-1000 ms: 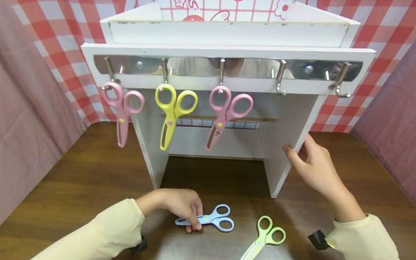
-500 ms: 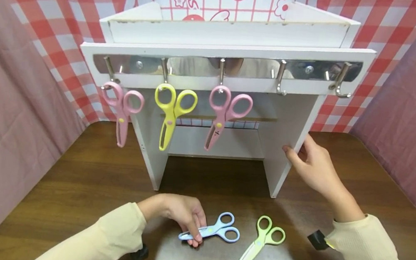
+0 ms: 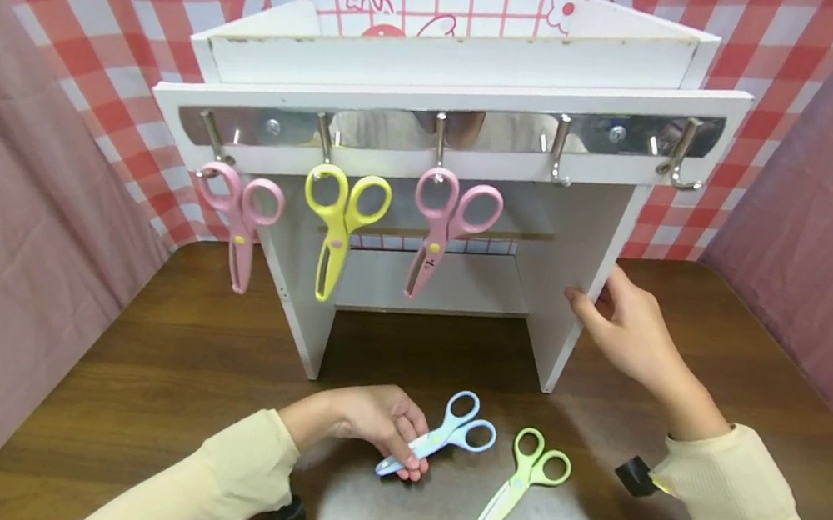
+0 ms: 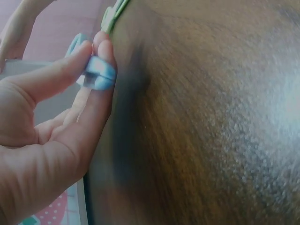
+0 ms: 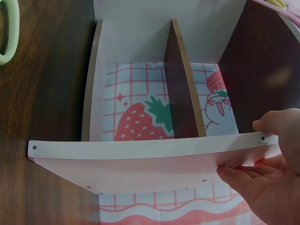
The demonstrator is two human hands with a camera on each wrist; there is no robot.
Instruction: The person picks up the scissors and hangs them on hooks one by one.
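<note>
My left hand (image 3: 371,419) pinches light-blue scissors (image 3: 437,439) by the blades between thumb and fingers, low in front of the white shelf. Their handle loops point away, up and to the right; in the left wrist view the blade end (image 4: 101,75) faces the camera. My right hand (image 3: 632,327) grips the front edge of the shelf's right side panel (image 3: 583,251), thumb on the inner face, fingers outside. Green scissors (image 3: 521,481) lie on the table, right of the blue ones. Pink scissors (image 3: 241,230), yellow scissors (image 3: 338,236) and more pink scissors (image 3: 439,241) hang by a loop from hooks.
A metal hook rail (image 3: 391,129) runs across the shelf's front, with two more hooks at right, one of them the end hook (image 3: 685,152). The shelf stands on a brown wooden table (image 3: 213,341). Checked cloth (image 3: 114,38) hangs behind, pink cloth (image 3: 818,232) at the sides.
My left hand has lifted the blue scissors and moved right with them; their loops have turned upward. My right hand stays on the panel. The head view has shifted slightly.
</note>
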